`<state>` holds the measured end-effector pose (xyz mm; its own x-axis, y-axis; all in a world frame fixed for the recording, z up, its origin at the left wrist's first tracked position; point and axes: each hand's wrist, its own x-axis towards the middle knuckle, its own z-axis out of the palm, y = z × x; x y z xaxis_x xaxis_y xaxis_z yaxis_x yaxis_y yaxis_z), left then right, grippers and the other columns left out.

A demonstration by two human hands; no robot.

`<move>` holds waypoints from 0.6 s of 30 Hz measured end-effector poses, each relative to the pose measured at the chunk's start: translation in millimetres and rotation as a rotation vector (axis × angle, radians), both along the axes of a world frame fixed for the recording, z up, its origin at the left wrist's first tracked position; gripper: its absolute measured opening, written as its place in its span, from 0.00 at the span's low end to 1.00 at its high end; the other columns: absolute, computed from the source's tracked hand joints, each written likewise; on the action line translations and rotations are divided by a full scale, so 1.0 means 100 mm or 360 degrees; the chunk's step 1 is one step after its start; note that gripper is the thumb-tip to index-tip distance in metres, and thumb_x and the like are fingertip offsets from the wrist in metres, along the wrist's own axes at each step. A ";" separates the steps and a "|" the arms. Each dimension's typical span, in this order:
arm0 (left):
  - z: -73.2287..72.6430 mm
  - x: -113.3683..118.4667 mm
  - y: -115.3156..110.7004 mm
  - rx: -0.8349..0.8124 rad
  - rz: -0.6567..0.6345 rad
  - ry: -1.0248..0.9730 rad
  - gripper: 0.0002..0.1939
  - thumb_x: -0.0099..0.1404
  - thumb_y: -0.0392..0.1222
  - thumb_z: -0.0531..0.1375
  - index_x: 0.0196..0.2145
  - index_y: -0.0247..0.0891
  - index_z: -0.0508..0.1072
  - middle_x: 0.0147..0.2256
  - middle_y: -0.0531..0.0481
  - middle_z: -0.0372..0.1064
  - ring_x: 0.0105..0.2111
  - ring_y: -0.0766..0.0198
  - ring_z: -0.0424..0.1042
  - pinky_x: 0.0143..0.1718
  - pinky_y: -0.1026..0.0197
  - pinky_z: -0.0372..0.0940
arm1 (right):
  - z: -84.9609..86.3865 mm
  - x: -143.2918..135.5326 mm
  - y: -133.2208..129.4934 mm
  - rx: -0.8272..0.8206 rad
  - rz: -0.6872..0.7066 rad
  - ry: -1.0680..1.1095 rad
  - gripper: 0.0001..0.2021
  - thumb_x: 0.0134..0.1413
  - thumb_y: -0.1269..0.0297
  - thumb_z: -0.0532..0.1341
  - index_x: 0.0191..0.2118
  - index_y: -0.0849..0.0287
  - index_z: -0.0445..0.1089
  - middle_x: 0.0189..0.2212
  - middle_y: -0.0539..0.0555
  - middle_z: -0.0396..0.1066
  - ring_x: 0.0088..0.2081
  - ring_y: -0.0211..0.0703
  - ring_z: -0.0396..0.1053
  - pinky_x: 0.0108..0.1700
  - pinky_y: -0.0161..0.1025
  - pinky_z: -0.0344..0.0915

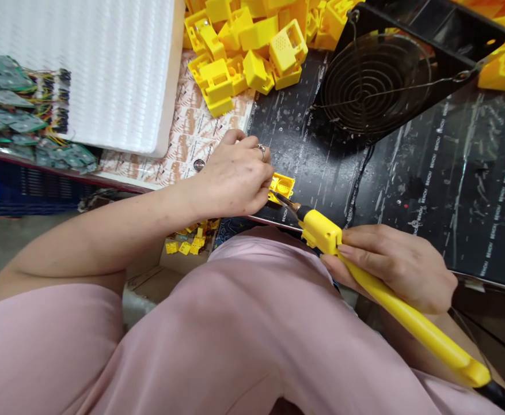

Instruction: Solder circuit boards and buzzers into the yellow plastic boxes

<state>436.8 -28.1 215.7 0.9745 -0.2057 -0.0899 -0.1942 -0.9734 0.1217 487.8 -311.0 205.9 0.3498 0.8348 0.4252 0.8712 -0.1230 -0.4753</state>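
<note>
My left hand (237, 176), with a ring on one finger, is closed at the near edge of the table, its fingertips hidden beside a small yellow plastic housing (284, 185). My right hand (394, 265) is closed around a long yellow-handled tool (412, 317) that looks like a soldering iron. The tool's metal tip touches or hovers just over the housing; which of the two cannot be told. A yellow block-shaped part (321, 231) sits on the tool's front, by my right fingertips.
A black fan (364, 86) with a wire guard stands at the back right. Yellow housings (258, 34) are heaped behind. Green circuit boards (8, 106) with wires lie on white foam (122, 69) at left. Below the edge, a cardboard box (170, 279) stands near small yellow pieces (197, 242).
</note>
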 end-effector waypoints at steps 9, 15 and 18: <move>0.07 0.05 -0.04 0.0103 -0.0084 0.0032 0.11 0.63 0.39 0.57 0.29 0.39 0.79 0.30 0.46 0.73 0.43 0.52 0.71 0.54 0.44 0.63 | 0.17 0.06 0.05 0.0117 0.0140 -0.0143 0.09 0.58 0.72 0.71 0.40 0.59 0.71 0.34 0.54 0.79 0.36 0.40 0.78 0.40 0.39 0.79; 0.11 0.06 -0.06 0.0203 -0.0108 0.0068 0.13 0.64 0.39 0.55 0.29 0.39 0.79 0.31 0.44 0.74 0.43 0.51 0.70 0.51 0.47 0.64 | 0.20 0.04 -0.05 0.0135 0.0025 -0.0047 0.05 0.63 0.69 0.68 0.38 0.59 0.70 0.32 0.53 0.77 0.35 0.37 0.77 0.40 0.35 0.76; 0.12 0.06 -0.07 0.0238 -0.0099 0.0100 0.14 0.64 0.38 0.54 0.28 0.39 0.79 0.30 0.43 0.74 0.43 0.50 0.71 0.49 0.46 0.65 | 0.18 0.05 -0.05 0.0194 0.0028 -0.0038 0.12 0.55 0.73 0.72 0.40 0.59 0.70 0.33 0.52 0.78 0.34 0.36 0.77 0.39 0.34 0.76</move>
